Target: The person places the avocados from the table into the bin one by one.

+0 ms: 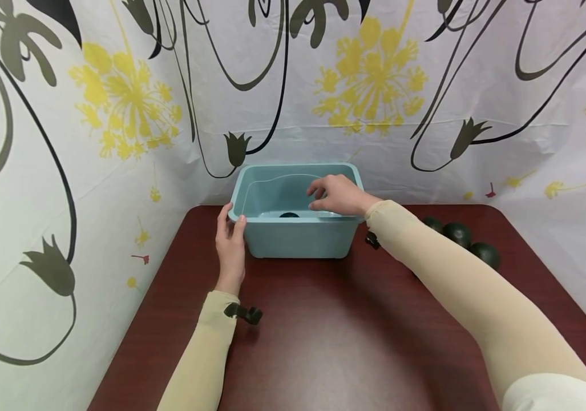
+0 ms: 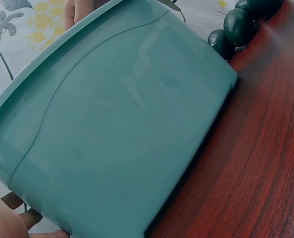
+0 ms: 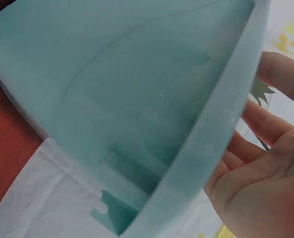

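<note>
fingers of the left hand (image 1: 231,242) lie straight against the teal tub's (image 1: 298,240) near-left corner on the table (image 1: 334,331); the right hand (image 1: 339,194) hovers relaxed over it. left wrist view: dark balls (image 2: 236,27) beside the tub (image 2: 122,134). right wrist view: spread fingers (image 3: 263,124), holding nothing.

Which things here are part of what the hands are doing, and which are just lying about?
In use:
teal bin
dark ball inside it
left hand at the bin's left corner
right hand over the bin's opening, empty
dark balls on the table

Lying about:
floral curtain
</note>
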A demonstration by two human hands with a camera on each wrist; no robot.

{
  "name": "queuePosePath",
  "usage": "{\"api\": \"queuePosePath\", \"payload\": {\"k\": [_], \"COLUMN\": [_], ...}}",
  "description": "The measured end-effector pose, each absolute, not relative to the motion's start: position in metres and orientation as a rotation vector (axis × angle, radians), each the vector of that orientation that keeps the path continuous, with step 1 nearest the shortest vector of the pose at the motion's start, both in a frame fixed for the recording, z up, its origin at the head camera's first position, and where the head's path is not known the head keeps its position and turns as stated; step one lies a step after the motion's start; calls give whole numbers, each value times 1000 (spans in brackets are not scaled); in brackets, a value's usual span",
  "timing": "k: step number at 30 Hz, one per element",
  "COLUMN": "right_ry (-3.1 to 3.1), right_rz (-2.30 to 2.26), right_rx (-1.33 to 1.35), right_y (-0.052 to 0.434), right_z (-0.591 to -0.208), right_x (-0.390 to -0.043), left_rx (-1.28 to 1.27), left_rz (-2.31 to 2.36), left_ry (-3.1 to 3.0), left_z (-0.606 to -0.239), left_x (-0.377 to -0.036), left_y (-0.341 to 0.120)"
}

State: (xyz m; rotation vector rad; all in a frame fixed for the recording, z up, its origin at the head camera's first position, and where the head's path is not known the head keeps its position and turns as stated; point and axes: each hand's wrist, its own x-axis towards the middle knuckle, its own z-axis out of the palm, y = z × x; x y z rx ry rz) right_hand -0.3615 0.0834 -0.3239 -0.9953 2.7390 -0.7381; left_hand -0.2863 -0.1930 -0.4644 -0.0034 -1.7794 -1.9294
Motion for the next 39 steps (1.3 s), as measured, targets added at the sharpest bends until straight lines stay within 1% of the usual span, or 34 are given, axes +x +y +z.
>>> {"api": "queuePosePath", "payload": {"k": [14, 20, 27, 39], "right_ry": [2761, 2780, 2841, 2907], "right_rz": [-847, -852, -819, -790], "right_rx": [-1022, -1085, -1099, -1201], "right_y": [102, 110, 114, 126], "right_z": [-319, -315, -310, -307], "right_x": [-349, -340, -325, -293], "left_rx": [-2, -6, -2, -5], "left_rz": [-1929, -1951, -1963, -1947], "left_ry": [-1782, -1767, -1762, -1773], "left_z": [-466, -465, -465, -465], "left_x": [-287, -286, -284, -283], "left_y": [-191, -191, -192, -190]}}
